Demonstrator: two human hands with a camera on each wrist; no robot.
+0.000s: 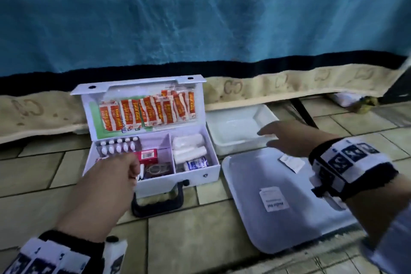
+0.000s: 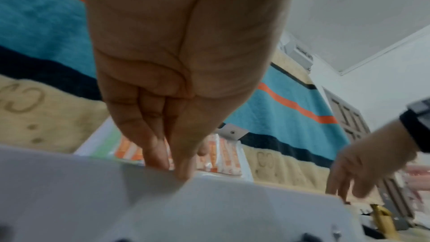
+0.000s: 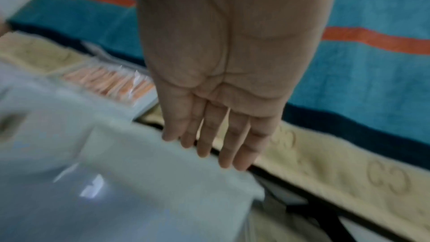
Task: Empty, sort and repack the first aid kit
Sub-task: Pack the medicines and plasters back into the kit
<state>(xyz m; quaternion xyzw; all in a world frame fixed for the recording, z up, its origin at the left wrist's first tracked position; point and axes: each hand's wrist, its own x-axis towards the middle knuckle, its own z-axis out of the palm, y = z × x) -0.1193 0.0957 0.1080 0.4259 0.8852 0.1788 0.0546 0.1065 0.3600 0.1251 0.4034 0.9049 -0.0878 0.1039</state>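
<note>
You are working on the tiled floor (image 1: 200, 236), with the first aid kit (image 1: 153, 169) standing open near the bed's hanging blanket (image 1: 200, 18), its lid (image 1: 142, 104) propped upright so that the plaster strips (image 1: 146, 113) tucked inside it are facing you. Your left hand (image 1: 115, 176) is reaching into the kit's left compartment with its fingers (image 2: 158, 154) bunched downward past the front wall; the head view suggests it is closing on something small beside the red box (image 1: 148, 156), but you cannot tell what, if anything, it is gripping. The blister pack of tablets (image 1: 117, 145) is leaning along the back of that compartment, and the gauze rolls (image 1: 189, 147) are lying in the right compartment with a labelled packet (image 1: 196, 163) in front of them, so the kit is still largely full and the emptying step is judged to be at an early stage. Your right hand (image 1: 287, 138) is hovering flat, fingers (image 3: 223, 139) straight and spread, holding nothing, above the near rim of the white tub (image 1: 240, 127) that is sitting just beside the kit's right wall. The flat tray (image 1: 278, 224) is lying in front of the tub and is carrying two small sachets (image 1: 274, 199), which suggests you are using tray and tub as separate sorting zones kept within reach of the kit.
</note>
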